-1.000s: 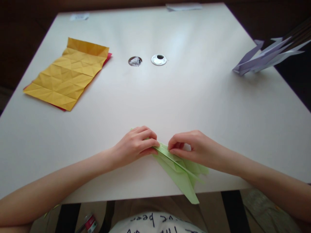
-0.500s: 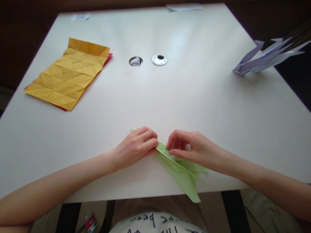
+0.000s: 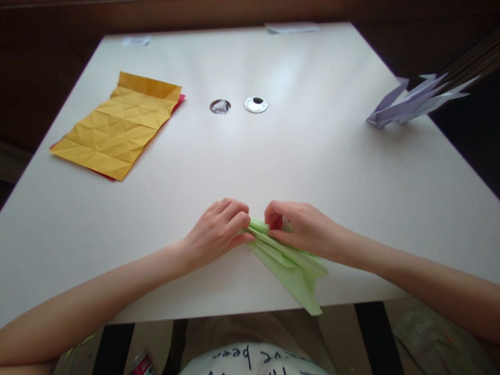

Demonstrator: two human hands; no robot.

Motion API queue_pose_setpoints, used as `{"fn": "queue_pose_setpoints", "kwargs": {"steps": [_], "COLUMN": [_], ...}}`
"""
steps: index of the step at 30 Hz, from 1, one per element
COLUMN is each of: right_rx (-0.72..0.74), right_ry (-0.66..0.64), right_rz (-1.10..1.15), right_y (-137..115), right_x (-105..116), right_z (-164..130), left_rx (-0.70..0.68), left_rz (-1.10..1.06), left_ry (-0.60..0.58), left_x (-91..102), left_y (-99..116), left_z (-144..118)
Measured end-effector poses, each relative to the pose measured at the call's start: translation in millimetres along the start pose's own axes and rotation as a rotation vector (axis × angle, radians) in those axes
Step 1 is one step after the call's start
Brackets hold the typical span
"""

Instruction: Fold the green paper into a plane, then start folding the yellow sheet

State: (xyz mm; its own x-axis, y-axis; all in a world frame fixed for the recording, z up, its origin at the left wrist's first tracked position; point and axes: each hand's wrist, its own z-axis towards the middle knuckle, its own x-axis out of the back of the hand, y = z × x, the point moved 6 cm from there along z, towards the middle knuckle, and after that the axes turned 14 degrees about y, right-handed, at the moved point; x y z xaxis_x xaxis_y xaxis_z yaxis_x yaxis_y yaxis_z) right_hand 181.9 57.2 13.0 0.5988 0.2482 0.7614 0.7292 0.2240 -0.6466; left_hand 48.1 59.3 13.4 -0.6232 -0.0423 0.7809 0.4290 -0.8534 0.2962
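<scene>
A folded sheet of light green paper (image 3: 287, 268) lies slantwise near the table's front edge, its pleated layers fanning out to the lower right. My left hand (image 3: 221, 229) is closed on its narrow upper-left end, thumb below and fingers above. On the upper layers, just right of that grip, my right hand (image 3: 297, 224) pinches a fold between thumb and curled fingers. The fingertips of both hands hide part of the folds. One wide flap of the paper reaches past the table edge.
Creased yellow paper (image 3: 113, 130) lies on the left over a red sheet (image 3: 178, 103). A lilac folded-paper piece (image 3: 406, 107) stands at the right edge. Two round holes, one with a metal ring (image 3: 255, 105), are in the white table (image 3: 219, 161). White paper pieces (image 3: 292, 28) lie at the far edge.
The camera view has tilted up slightly. My right hand has come a little nearer my left along the green paper, and the loose layers at its lower right have shifted.
</scene>
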Motion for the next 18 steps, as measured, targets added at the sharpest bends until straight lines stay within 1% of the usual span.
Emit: {"fn": "queue_pose_setpoints", "kwargs": {"steps": [3, 7, 11, 18], "right_rx": [0.023, 0.035, 0.053, 0.104], "right_ry": [0.006, -0.05, -0.076, -0.034], "right_rz": [-0.093, -0.13, -0.117, -0.149], "right_y": [1, -2, -8, -13], "right_x": [7, 8, 4, -3], "right_z": [7, 11, 15, 24], "left_rx": [0.056, 0.1, 0.119, 0.193], "left_rz": [-0.013, -0.053, -0.106, -0.113], "left_ry": [0.041, -0.017, -0.051, -0.01], "left_x": [7.4, 8.9, 4.6, -0.6], "left_y": [-10, -20, -21, -21], "left_z": [0, -1, -1, -6]}}
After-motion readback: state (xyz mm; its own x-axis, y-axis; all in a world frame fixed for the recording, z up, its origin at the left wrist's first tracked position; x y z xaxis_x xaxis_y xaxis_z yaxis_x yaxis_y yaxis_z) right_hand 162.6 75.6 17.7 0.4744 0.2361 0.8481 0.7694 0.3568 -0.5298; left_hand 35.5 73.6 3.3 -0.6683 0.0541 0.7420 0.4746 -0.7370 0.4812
